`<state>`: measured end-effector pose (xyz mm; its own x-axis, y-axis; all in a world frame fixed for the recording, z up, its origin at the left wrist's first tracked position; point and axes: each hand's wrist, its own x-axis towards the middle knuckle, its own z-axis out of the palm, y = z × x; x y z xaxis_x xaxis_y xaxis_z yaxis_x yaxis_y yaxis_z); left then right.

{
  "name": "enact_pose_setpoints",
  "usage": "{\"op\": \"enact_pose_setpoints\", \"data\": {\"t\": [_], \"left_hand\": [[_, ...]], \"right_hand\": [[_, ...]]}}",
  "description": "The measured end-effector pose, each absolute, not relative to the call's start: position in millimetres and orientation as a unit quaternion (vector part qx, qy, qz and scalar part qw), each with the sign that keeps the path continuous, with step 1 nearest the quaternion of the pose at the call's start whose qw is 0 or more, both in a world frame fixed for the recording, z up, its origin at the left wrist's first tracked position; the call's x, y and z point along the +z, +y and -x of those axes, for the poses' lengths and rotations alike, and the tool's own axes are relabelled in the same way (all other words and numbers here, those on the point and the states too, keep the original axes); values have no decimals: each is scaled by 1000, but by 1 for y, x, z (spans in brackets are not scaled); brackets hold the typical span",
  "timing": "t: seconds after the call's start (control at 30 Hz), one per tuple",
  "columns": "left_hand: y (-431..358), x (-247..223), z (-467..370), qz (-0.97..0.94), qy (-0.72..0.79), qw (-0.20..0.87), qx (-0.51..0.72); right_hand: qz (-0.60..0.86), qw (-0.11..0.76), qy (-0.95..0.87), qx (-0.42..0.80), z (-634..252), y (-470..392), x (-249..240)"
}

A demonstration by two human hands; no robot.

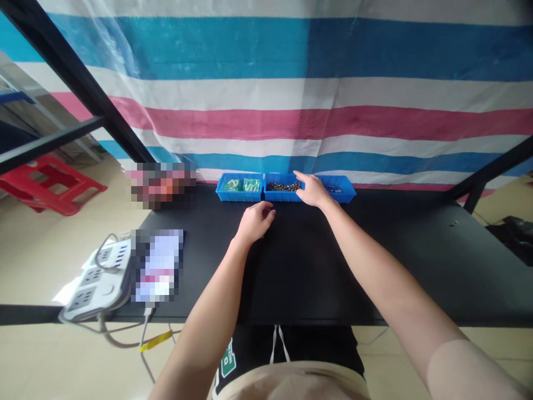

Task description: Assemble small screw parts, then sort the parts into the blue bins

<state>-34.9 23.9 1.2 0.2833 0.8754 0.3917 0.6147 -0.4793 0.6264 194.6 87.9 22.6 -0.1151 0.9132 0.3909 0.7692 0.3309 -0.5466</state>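
Observation:
Two blue trays stand end to end at the back of the black table. The left tray (239, 196) holds green-and-white packets in two compartments. The right tray (283, 196) has dark metallic small parts in its left part and silvery ones at its right. Over the middle of the right tray is my right hand (311, 189), fingers apart, with nothing visible in them. My left hand (255, 221) hovers or rests just in front of the gap between the trays, its fingers curled together; whatever they may hold is hidden.
A power strip (100, 280) with cables and a blurred phone-like screen (160, 266) lie at the left. A blurred reddish object (162, 184) is at the back left corner. Black frame posts flank the table (416, 261). One small part (454, 224) lies far right.

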Motion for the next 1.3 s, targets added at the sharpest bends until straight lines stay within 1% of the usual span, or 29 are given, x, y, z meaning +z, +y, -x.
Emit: {"op": "enact_pose_setpoints", "data": {"t": [0.23, 0.33, 0.4, 0.5, 0.63, 0.73, 0.93, 1.13, 1.3], "left_hand": [[24, -1, 33, -784, 484, 175, 347], [26, -2, 34, -777, 491, 168, 356], [27, -2, 35, -764, 499, 168, 373], [29, -1, 37, -739, 514, 182, 395], [30, 0, 38, -714, 532, 200, 410], [29, 0, 38, -711, 535, 203, 409], [29, 0, 35, -723, 533, 192, 395], [29, -1, 35, -734, 526, 186, 388], [27, -1, 34, -756, 503, 191, 373]], "right_hand": [[541, 462, -700, 60, -190, 51, 15], [519, 482, -704, 55, -173, 33, 9], [487, 462, -738, 62, -157, 20, 5], [428, 380, -817, 73, -133, 1, -1], [435, 269, -857, 54, -109, -14, -9], [437, 228, -869, 41, -100, -16, -14], [431, 221, -874, 41, -101, -10, -22], [432, 231, -868, 79, -112, -8, -20], [456, 281, -834, 133, -121, -6, -20]]}}
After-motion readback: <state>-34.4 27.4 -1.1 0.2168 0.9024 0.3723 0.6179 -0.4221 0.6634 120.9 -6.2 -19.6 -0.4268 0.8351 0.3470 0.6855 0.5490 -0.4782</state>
